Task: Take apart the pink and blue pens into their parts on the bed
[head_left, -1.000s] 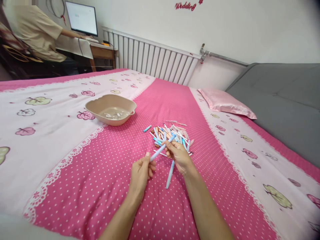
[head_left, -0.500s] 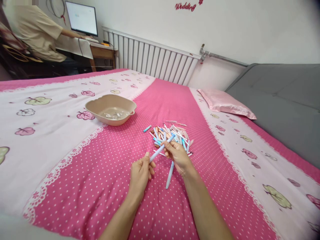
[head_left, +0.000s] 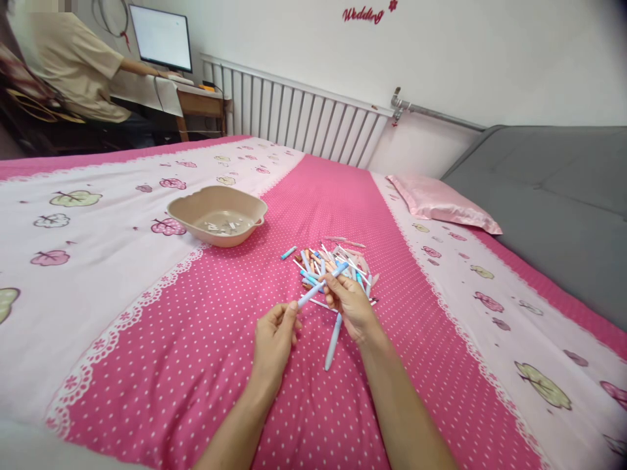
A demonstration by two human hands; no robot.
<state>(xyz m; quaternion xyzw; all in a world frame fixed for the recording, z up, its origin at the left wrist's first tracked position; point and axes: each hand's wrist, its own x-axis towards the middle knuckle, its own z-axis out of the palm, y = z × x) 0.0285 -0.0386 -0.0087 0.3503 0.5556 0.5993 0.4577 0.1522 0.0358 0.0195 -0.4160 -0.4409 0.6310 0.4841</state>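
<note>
A pale lavender pen (head_left: 310, 294) with a blue end slants up and to the right between my hands. The fingertips of my left hand (head_left: 277, 336) pinch its lower end. My right hand (head_left: 350, 301) is closed around its upper part, and the blue end sticks out past the fingers. Behind my right hand lies a loose pile of pen parts (head_left: 313, 261), with blue, white, orange and pink pieces. Another pale pen barrel (head_left: 333, 343) rests on the bedspread just below my right hand.
A beige plastic basin (head_left: 218, 233) with small white pieces inside stands to the left on the pink dotted bedspread (head_left: 196, 365). A short teal piece (head_left: 289, 252) lies apart from the pile. Further off are a pink pillow (head_left: 443, 203) and a person (head_left: 73, 65) at a desk.
The pen has slid slightly up and to the right in my hands. My left fingertips have shifted a little along with it. The pile and basin look the same.
</note>
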